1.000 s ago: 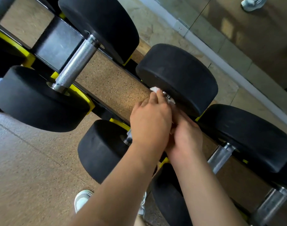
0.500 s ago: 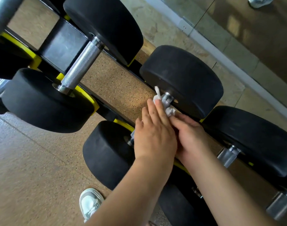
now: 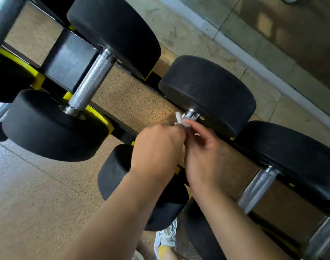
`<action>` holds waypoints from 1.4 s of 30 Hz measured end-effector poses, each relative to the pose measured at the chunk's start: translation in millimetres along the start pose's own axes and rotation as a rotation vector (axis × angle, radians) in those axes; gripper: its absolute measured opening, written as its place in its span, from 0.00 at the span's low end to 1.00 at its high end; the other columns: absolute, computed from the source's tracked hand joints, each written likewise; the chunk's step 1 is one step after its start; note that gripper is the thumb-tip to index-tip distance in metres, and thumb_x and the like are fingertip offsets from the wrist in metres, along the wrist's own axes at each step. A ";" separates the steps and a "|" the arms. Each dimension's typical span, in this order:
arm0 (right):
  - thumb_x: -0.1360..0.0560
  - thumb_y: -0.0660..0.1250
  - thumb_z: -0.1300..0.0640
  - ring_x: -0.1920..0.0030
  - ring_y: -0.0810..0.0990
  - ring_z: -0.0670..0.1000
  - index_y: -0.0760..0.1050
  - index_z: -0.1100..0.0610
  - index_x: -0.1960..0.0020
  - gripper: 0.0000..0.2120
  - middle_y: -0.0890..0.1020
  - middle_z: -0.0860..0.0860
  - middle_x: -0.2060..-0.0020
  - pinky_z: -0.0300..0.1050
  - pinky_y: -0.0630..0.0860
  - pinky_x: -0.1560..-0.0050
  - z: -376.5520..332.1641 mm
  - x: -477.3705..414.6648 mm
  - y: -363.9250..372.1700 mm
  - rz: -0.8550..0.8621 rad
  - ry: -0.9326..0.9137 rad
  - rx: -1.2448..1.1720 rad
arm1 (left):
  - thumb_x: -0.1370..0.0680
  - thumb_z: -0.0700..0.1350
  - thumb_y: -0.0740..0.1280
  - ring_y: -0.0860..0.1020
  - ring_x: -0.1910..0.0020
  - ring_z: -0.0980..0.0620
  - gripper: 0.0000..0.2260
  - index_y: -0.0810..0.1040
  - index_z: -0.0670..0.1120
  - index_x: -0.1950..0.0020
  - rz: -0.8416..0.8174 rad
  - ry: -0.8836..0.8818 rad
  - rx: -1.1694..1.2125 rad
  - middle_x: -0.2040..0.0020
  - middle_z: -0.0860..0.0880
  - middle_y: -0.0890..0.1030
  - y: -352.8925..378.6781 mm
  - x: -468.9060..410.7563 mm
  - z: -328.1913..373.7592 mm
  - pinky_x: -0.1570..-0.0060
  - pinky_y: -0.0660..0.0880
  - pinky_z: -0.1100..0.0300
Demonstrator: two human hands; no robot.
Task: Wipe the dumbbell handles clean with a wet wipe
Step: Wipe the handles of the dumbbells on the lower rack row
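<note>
Head view, single camera.

Both grips sit on the middle dumbbell's handle. Only a short bare stub of it shows, just beyond the fingertips, where it meets the far head.

Left grip: curled down over the bar and clamped on the wet wipe, whose white corner pokes up just past the knuckles.

Right grip: touching the left one, pinching the same wipe at its forefinger tip (thumb hidden, so "pinch" is my reading).

Step in hand, as I judge it: wiping this handle at its far end.

Next move calls for holding the wipe wrapped round the bar, twisting, and drawing it back towards the near head below my wrists.

Spare handle well left of the grips and another handle right of them; I cannot tell whether they are clean.
</note>
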State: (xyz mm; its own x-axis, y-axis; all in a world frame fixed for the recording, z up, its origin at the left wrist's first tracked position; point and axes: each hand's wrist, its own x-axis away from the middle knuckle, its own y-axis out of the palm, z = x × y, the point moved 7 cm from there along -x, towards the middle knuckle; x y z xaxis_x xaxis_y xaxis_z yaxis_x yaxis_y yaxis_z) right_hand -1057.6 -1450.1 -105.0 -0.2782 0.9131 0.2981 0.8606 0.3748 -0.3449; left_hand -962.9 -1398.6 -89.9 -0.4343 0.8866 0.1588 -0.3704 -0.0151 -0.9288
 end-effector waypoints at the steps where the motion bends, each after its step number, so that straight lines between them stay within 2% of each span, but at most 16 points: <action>1: 0.25 0.70 0.62 0.54 0.80 0.36 0.81 0.47 0.48 0.12 0.81 0.46 0.51 0.26 0.72 0.57 -3.1 1.7 1.4 -0.024 -0.095 0.047 | 0.29 0.43 0.72 0.79 0.70 0.43 0.05 0.83 0.49 0.54 -0.001 0.017 0.044 0.66 0.49 0.78 -0.3 -2.1 -0.5 0.74 0.69 0.58; 3: 0.27 0.71 0.64 0.54 0.78 0.33 0.81 0.51 0.44 0.14 0.79 0.46 0.51 0.24 0.71 0.56 -6.7 5.4 1.3 -0.033 -0.285 0.191 | 0.25 0.42 0.67 0.80 0.62 0.43 0.09 0.80 0.50 0.46 -0.057 0.036 0.087 0.60 0.48 0.81 0.1 1.4 -3.8 0.66 0.76 0.53; 5: 0.28 0.72 0.65 0.55 0.76 0.33 0.82 0.58 0.45 0.12 0.78 0.47 0.53 0.21 0.69 0.55 -6.6 9.1 -0.7 -0.012 -0.451 0.372 | 0.23 0.43 0.63 0.80 0.57 0.46 0.13 0.76 0.55 0.40 -0.105 0.026 0.113 0.55 0.50 0.82 2.0 11.5 -11.2 0.58 0.76 0.52; 7: 0.28 0.71 0.66 0.58 0.76 0.36 0.83 0.60 0.48 0.09 0.79 0.47 0.55 0.21 0.69 0.55 -3.3 5.5 -9.8 0.076 -0.506 0.456 | 0.23 0.42 0.63 0.79 0.57 0.47 0.19 0.72 0.60 0.35 -0.119 0.006 0.163 0.55 0.50 0.82 0.4 21.1 -14.3 0.57 0.76 0.53; 10: 0.28 0.72 0.65 0.62 0.78 0.40 0.83 0.58 0.51 0.07 0.82 0.48 0.59 0.23 0.71 0.58 4.3 -0.7 -18.9 0.219 -0.390 0.439 | 0.22 0.43 0.63 0.79 0.58 0.45 0.14 0.76 0.57 0.38 -0.079 -0.019 0.216 0.57 0.49 0.82 -2.4 18.3 -13.9 0.59 0.76 0.53; 12: 0.29 0.73 0.65 0.65 0.79 0.41 0.84 0.57 0.54 0.06 0.82 0.46 0.64 0.28 0.73 0.61 12.0 12.8 -13.2 0.151 -0.354 0.437 | 0.22 0.45 0.64 0.80 0.59 0.45 0.09 0.79 0.54 0.44 -0.055 -0.057 0.227 0.58 0.49 0.82 -4.1 15.2 -14.5 0.62 0.75 0.54; 15: 0.30 0.73 0.65 0.64 0.79 0.42 0.83 0.56 0.58 0.04 0.81 0.44 0.66 0.24 0.70 0.63 7.8 26.7 -9.0 0.007 -0.366 0.398 | 0.22 0.45 0.64 0.79 0.54 0.47 0.12 0.77 0.55 0.41 -0.148 -0.095 0.230 0.53 0.51 0.82 -1.0 18.9 -12.9 0.57 0.76 0.54; 19: 0.27 0.72 0.61 0.66 0.78 0.33 0.81 0.54 0.56 0.03 0.79 0.39 0.67 0.24 0.69 0.68 2.1 -8.2 -18.3 0.150 -0.109 0.285 | 0.21 0.45 0.63 0.81 0.50 0.47 0.14 0.77 0.56 0.38 -0.105 -0.124 0.377 0.49 0.51 0.83 -8.9 26.6 -15.7 0.54 0.78 0.52; 21: 0.28 0.73 0.60 0.66 0.79 0.38 0.80 0.54 0.59 0.03 0.80 0.42 0.68 0.27 0.70 0.67 4.9 3.7 -7.2 0.065 -0.142 0.357 | 0.22 0.45 0.65 0.81 0.50 0.49 0.14 0.78 0.55 0.37 -0.095 -0.170 0.460 0.49 0.51 0.84 -8.7 28.2 -21.7 0.53 0.77 0.54; 23: 0.29 0.75 0.59 0.66 0.79 0.44 0.82 0.55 0.60 0.03 0.82 0.44 0.68 0.29 0.71 0.66 12.0 24.8 -0.8 -0.020 -0.178 0.428 | 0.24 0.44 0.67 0.80 0.52 0.52 0.13 0.80 0.55 0.40 -0.091 -0.164 0.480 0.52 0.53 0.84 -6.8 26.1 -26.5 0.54 0.74 0.61; 24: 0.29 0.75 0.58 0.64 0.80 0.45 0.83 0.54 0.59 0.02 0.81 0.43 0.68 0.29 0.70 0.66 15.8 28.1 -3.3 0.002 -0.172 0.436 | 0.24 0.44 0.68 0.80 0.53 0.53 0.12 0.81 0.55 0.42 -0.094 -0.147 0.462 0.53 0.53 0.84 -4.8 25.2 -28.9 0.57 0.72 0.64; 28: 0.26 0.71 0.59 0.62 0.81 0.38 0.83 0.53 0.51 0.05 0.81 0.38 0.63 0.27 0.72 0.62 14.3 6.7 -14.3 0.232 -0.054 0.253 | 0.23 0.50 0.68 0.81 0.52 0.47 0.09 0.83 0.51 0.45 -0.096 -0.129 0.483 0.52 0.50 0.84 -2.5 18.4 -35.6 0.55 0.75 0.57; 33: 0.28 0.71 0.65 0.58 0.79 0.41 0.83 0.58 0.53 0.06 0.80 0.45 0.60 0.24 0.70 0.56 3.1 36.6 8.8 0.057 -0.346 0.475 | 0.24 0.52 0.69 0.81 0.55 0.46 0.08 0.81 0.53 0.46 -0.072 0.016 0.431 0.55 0.49 0.84 -5.8 13.3 -36.7 0.62 0.69 0.59; 37: 0.27 0.70 0.65 0.54 0.79 0.42 0.82 0.58 0.49 0.08 0.80 0.47 0.54 0.26 0.72 0.52 -7.6 13.1 -8.6 0.128 -0.446 0.568 | 0.26 0.53 0.70 0.80 0.56 0.47 0.09 0.84 0.49 0.52 -0.097 0.033 0.489 0.55 0.49 0.83 1.9 4.2 -43.1 0.58 0.74 0.56; 39: 0.26 0.69 0.64 0.52 0.78 0.42 0.82 0.59 0.46 0.09 0.80 0.49 0.51 0.27 0.72 0.49 -8.9 18.6 -4.9 0.040 -0.526 0.589 | 0.26 0.54 0.71 0.80 0.57 0.48 0.09 0.84 0.49 0.55 -0.089 0.049 0.475 0.57 0.50 0.83 2.1 -3.0 -41.2 0.59 0.72 0.57; 42: 0.27 0.70 0.57 0.47 0.76 0.45 0.78 0.58 0.39 0.17 0.75 0.49 0.45 0.32 0.73 0.47 -3.7 26.6 8.8 -0.185 -0.640 0.730 | 0.26 0.50 0.70 0.80 0.56 0.47 0.04 0.80 0.50 0.54 -0.083 0.069 0.413 0.58 0.50 0.82 2.4 -8.5 -38.7 0.61 0.68 0.60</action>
State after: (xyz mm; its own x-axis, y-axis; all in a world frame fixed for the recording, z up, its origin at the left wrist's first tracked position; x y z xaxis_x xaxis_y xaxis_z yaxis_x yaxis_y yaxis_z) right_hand -1055.8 -1423.1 -96.8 -0.7450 0.6642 -0.0611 0.3663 0.3307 -0.8697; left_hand -928.2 -1388.3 -106.4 -0.3385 0.9213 0.1914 -0.7057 -0.1139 -0.6993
